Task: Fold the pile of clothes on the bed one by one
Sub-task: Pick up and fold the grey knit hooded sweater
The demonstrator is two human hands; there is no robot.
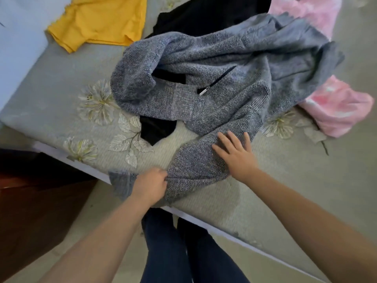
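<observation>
A grey knitted sweater with a zip pocket lies crumpled across the middle of the bed. One sleeve runs down to the bed's near edge. My left hand grips that sleeve near its cuff at the edge. My right hand lies flat on the same sleeve a little farther up, fingers spread. A black garment lies under the sweater and shows at the back and below it. A yellow top lies at the back left. A pink fluffy garment sits at the right.
The bed has a grey sheet with pale flower prints. Dark wooden furniture stands at the lower left beside the bed. My legs in dark trousers stand against the bed's near edge.
</observation>
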